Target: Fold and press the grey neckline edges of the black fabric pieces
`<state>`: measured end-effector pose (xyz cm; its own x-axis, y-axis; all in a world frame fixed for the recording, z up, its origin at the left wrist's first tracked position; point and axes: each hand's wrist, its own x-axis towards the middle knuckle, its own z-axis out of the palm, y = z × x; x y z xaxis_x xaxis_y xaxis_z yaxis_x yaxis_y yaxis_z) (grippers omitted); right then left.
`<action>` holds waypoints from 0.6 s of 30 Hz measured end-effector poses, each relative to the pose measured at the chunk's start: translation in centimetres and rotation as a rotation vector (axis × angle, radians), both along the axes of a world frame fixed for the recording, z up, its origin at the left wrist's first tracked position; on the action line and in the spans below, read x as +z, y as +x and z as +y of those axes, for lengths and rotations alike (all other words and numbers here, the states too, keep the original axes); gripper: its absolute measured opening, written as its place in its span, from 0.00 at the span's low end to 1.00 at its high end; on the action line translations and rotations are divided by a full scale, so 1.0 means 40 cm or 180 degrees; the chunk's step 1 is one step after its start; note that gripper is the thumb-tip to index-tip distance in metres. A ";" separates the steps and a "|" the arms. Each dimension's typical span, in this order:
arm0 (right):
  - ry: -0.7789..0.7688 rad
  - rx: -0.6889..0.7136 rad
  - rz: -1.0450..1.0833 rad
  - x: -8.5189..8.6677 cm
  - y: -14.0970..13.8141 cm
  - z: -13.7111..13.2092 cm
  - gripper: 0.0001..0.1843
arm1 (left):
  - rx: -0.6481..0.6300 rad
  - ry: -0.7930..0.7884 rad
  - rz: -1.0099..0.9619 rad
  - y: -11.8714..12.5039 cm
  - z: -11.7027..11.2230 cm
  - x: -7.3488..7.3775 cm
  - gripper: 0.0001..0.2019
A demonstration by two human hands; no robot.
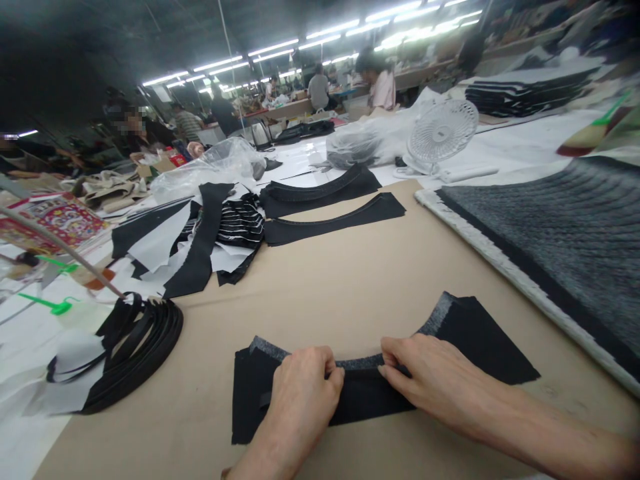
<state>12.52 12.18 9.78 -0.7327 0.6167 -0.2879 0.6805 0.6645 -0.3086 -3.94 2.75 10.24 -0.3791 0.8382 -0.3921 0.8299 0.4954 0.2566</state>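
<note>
A curved black fabric piece [475, 340] with a grey underside lies on the tan paper-covered table [350, 280] right in front of me. My left hand [303, 393] is closed in a pinch on its upper folded edge near the middle. My right hand [425, 373] pinches the same edge just to the right, fingers pressed together on the cloth. The two hands sit a short gap apart along the grey turned-over strip.
A coil of black strips [135, 340] lies at the left. More curved black pieces [325, 200] and striped scraps [240, 223] lie farther back. A thick grey stack [565, 240] fills the right. A white fan [443, 133], plastic bags and several people are beyond.
</note>
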 end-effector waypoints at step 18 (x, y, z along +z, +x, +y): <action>-0.0161 0.0022 0.0067 0.000 0.009 0.002 0.10 | 0.0080 0.0133 -0.0159 -0.007 -0.014 0.002 0.08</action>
<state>12.88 12.28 9.79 -0.7432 0.5965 -0.3031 0.6689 0.6524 -0.3561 -4.22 2.18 10.30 -0.3813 0.8446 -0.3759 0.8029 0.5041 0.3183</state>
